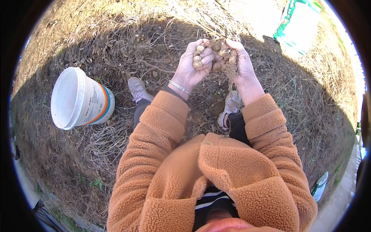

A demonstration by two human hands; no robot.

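Both my hands are raised in front of me, close together over the ground. In the curled fingers of my left hand (192, 65) lie several unshelled peanuts (197, 60), pale brown and dusty. A thin bangle (179, 86) circles that wrist. My right hand (244, 65) is closed round a clump of peanuts (232, 57) with dry stems and roots (230, 70) hanging below. The left fingertips reach to the edge of this clump; whether they grip a pod there is hidden.
A white bucket (92, 101) with coloured stripes leans on the left, its mouth facing left. Dry vines (106, 145) cover the soil around my shoes (138, 89). A green-and-white sack (295, 27) lies at the far right. A small packet (320, 187) rests by the pale edging at lower right.
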